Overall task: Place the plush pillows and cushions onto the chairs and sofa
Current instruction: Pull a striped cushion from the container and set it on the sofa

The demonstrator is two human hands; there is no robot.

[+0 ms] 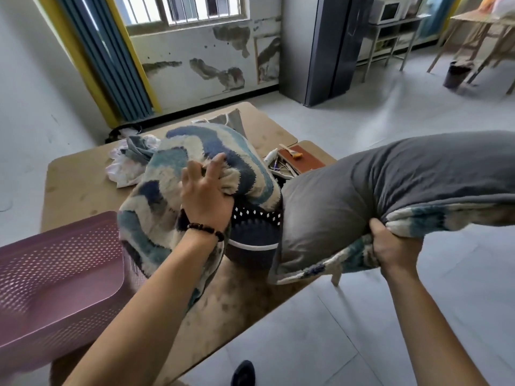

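The tan surface (80,185) spreads out beyond and beneath both hands, stained and scuffed. The grey pillow (390,196) is the biggest thing held: it hangs in the air off the right edge of the surface, grey side up with a plush blue-and-cream face showing along its lower seam, and the right hand (395,252) has its fingers (376,227) closed tight round that lower edge, bunching the fabric in a fist. The plush wavy pillow (200,174), patterned in blue, teal and cream, lies humped on the surface directly under the left hand (206,199); that hand's fingers (216,167) are bent and dug into the pile near the top, pinching a fold of it, with a dark bead bracelet (206,231) on the wrist. To the left of those fingers and nearer the camera, a pink perforated basket (55,274) sits at the surface's corner. Between the two sets of fingers, partly under the wavy pillow, lies a dark navy cushion (253,238) with white dots and a pale stripe. Beyond the left fingers sits a crumpled heap of white and grey cloth (131,160). Beyond the gap between the hands are a brown board (302,160) with a small brush (289,151) on it, and a white tube (271,156) just beside it.
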